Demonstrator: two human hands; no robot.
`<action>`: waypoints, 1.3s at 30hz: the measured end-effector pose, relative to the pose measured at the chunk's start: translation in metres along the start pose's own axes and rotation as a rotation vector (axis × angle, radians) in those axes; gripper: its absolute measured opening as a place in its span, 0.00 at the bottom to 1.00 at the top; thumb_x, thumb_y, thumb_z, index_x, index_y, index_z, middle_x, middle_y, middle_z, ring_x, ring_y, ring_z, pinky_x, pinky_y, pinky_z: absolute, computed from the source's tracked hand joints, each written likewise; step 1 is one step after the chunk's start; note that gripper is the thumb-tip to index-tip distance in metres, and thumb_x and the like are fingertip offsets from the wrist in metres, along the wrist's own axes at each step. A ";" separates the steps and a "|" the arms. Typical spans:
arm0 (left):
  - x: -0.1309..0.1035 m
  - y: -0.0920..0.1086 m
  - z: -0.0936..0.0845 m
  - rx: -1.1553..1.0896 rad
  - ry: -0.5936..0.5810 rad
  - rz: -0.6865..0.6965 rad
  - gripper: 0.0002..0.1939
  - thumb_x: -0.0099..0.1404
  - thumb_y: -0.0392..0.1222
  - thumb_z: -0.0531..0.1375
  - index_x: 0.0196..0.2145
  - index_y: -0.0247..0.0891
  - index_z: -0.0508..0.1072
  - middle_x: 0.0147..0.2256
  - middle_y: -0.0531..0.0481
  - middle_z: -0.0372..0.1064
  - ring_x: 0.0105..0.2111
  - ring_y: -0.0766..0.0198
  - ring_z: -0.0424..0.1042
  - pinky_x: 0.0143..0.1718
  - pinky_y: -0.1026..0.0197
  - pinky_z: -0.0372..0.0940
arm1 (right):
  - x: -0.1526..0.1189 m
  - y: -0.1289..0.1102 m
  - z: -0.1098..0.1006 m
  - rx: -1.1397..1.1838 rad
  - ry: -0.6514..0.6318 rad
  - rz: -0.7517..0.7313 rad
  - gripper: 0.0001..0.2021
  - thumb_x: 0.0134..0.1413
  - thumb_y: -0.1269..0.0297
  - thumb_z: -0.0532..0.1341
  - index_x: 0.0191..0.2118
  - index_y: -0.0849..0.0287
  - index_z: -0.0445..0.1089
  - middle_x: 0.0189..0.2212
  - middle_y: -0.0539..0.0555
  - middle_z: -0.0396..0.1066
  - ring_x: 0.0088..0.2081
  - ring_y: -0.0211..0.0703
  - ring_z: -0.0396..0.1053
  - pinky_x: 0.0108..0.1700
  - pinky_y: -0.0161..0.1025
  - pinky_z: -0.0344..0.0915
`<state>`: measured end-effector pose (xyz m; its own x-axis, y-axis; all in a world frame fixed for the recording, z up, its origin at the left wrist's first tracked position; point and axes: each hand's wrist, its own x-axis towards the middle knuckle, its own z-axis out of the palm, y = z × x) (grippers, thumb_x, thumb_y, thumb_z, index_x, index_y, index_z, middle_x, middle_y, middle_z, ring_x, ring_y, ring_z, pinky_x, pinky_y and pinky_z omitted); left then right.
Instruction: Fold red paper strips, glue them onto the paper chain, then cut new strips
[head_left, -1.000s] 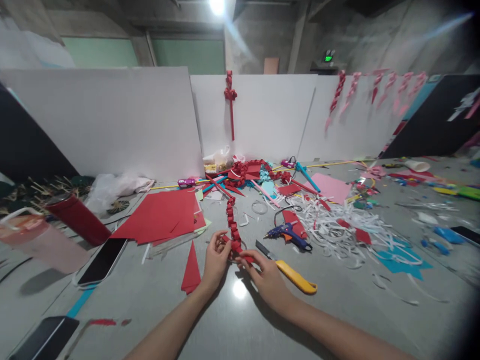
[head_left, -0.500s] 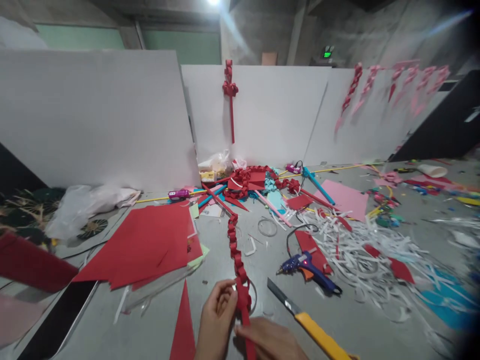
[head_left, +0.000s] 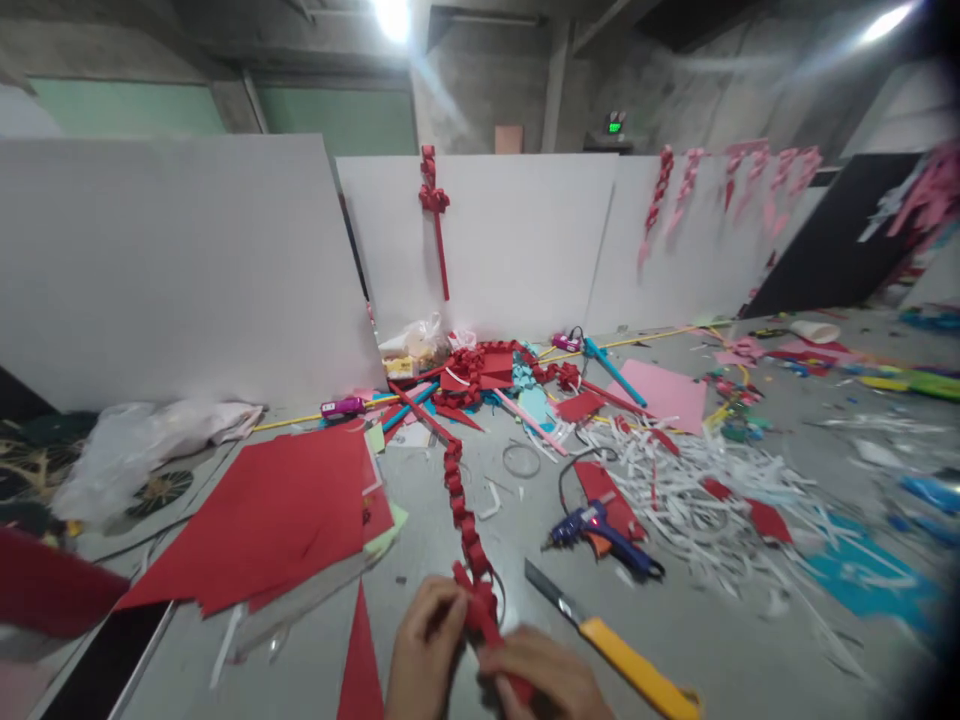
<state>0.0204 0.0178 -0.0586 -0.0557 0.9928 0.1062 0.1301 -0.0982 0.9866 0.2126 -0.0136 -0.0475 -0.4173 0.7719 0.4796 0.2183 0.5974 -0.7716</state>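
A red paper chain (head_left: 464, 527) of curled loops runs across the grey table towards me. My left hand (head_left: 429, 635) pinches its near end, where the loops bunch up. On the red strip that trails from this bunch, my right hand (head_left: 551, 672) is closed, fingers bent round it. Left of my hands lies a pointed red paper triangle (head_left: 361, 655). A yellow utility knife (head_left: 630, 665), its blade out, rests just right of my right hand. Beyond the knife is a blue glue gun (head_left: 604, 535) with its cord.
Red sheets (head_left: 277, 510) are stacked at the left. A heap of white paper strips (head_left: 705, 510) spreads at the right. Red and blue paper pieces (head_left: 487, 370) pile up at the back. A white panel (head_left: 517, 240) behind carries a hanging red paper chain (head_left: 433, 200).
The camera view has tilted up and turned slightly right. The chain's near end has shifted and tilted between my hands, and my right hand has moved a little along the strip.
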 end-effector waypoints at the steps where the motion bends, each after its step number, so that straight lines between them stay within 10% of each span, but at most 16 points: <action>1: 0.000 0.005 0.000 0.006 0.017 0.000 0.20 0.67 0.60 0.63 0.31 0.41 0.78 0.34 0.44 0.74 0.37 0.53 0.73 0.42 0.57 0.69 | 0.000 -0.003 0.002 0.013 0.025 0.075 0.20 0.66 0.67 0.60 0.57 0.37 0.76 0.38 0.52 0.80 0.38 0.47 0.78 0.41 0.45 0.77; 14: -0.008 0.012 0.006 -0.076 0.130 0.176 0.12 0.71 0.48 0.56 0.45 0.39 0.73 0.39 0.46 0.74 0.37 0.60 0.74 0.40 0.59 0.68 | 0.016 -0.006 0.006 0.267 0.093 0.175 0.15 0.67 0.58 0.60 0.48 0.56 0.82 0.44 0.58 0.81 0.46 0.47 0.79 0.53 0.49 0.74; 29: -0.011 0.021 0.007 -0.251 0.118 0.133 0.43 0.63 0.52 0.67 0.68 0.39 0.53 0.27 0.59 0.69 0.28 0.65 0.71 0.35 0.64 0.63 | 0.013 -0.008 0.002 0.245 0.036 0.157 0.16 0.68 0.52 0.61 0.55 0.52 0.75 0.49 0.57 0.79 0.47 0.47 0.79 0.51 0.47 0.75; 39: -0.006 0.024 0.007 -0.056 0.117 0.176 0.12 0.65 0.49 0.65 0.36 0.40 0.66 0.27 0.55 0.69 0.27 0.64 0.69 0.32 0.63 0.61 | 0.017 0.000 -0.008 0.171 -0.089 0.082 0.20 0.70 0.49 0.58 0.51 0.54 0.80 0.42 0.57 0.81 0.43 0.48 0.78 0.50 0.51 0.74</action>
<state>0.0310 0.0103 -0.0363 -0.1519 0.9455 0.2881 0.0933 -0.2764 0.9565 0.2127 0.0013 -0.0357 -0.4820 0.7898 0.3793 0.1051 0.4819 -0.8699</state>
